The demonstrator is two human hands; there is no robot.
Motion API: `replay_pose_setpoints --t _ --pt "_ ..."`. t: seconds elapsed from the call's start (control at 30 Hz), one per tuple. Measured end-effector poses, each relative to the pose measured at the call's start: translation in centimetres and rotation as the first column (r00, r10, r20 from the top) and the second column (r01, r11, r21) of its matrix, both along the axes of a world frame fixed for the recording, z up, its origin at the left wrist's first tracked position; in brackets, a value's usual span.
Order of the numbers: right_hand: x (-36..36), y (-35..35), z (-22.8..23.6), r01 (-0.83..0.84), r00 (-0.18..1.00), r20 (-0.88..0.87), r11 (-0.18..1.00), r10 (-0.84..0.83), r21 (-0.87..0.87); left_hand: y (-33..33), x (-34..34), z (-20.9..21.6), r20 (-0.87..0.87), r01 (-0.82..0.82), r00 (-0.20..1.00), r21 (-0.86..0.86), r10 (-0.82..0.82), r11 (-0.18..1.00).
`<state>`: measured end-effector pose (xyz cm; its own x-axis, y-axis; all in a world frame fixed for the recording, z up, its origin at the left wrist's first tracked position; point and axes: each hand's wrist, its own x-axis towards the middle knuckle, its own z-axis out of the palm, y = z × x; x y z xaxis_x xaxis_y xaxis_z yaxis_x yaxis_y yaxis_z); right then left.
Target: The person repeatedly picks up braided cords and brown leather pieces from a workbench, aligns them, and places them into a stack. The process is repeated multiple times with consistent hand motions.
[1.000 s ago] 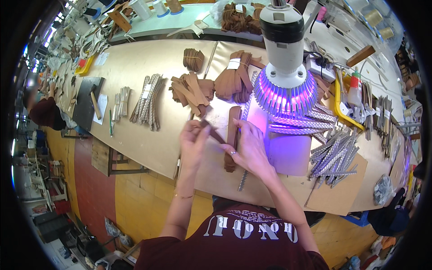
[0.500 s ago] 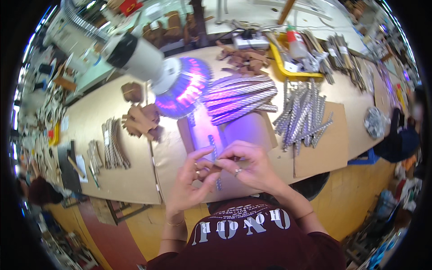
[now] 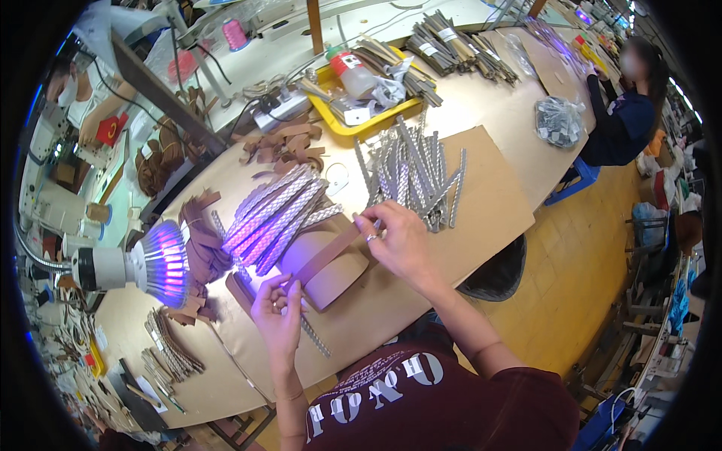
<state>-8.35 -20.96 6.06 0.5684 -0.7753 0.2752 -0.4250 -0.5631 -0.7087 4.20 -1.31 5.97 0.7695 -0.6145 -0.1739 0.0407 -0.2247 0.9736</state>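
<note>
A flat brown leather-like strip [image 3: 329, 254] is stretched slantwise between my hands. My left hand [image 3: 277, 314] pinches its lower left end, and my right hand [image 3: 398, 242] pinches its upper right end. Beneath the strip lies a curved brown sheet [image 3: 342, 279] on the table. A narrow grey braided strip [image 3: 316, 338] rests beside my left hand. Beyond the sheet, a bundle of silvery braided strips [image 3: 274, 218] is lit purple by the lamp [image 3: 164, 263]. Past my right hand, loose grey braided strips [image 3: 414, 161] are heaped.
A yellow tray [image 3: 342, 129] holding a bottle [image 3: 350, 74] stands at the back. Brown strips [image 3: 286, 150] lie before it. Cardboard [image 3: 481, 173] and a bagged bundle [image 3: 559, 122] are on the right. One person [image 3: 635, 113] sits at far right; another [image 3: 75, 94] is upper left.
My view has turned, so the table appears tilted and the lamp sits further left. My hands have moved apart, and the brown strip is now drawn out between them.
</note>
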Motion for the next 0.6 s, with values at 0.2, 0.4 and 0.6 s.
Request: replay_pose_setpoints --t 0.2,0.4,0.6 --pt "-1.9 -5.1 0.7 0.158 0.971 -0.139 0.956 -0.196 -0.247 0.3 -2.0 -0.5 0.095 -0.161 0.983 0.005 0.160 0.987" --pt "-1.8 -13.1 0.0 0.199 0.812 -0.542 0.976 -0.218 -0.094 2.1 -2.8 0.9 0.563 -0.333 0.786 0.039 0.255 0.942" --pt "-3.3 -15.7 -1.2 0.196 0.947 -0.303 0.944 -0.111 0.267 2.6 -3.8 2.1 0.544 -0.328 0.765 -0.131 0.345 0.935"
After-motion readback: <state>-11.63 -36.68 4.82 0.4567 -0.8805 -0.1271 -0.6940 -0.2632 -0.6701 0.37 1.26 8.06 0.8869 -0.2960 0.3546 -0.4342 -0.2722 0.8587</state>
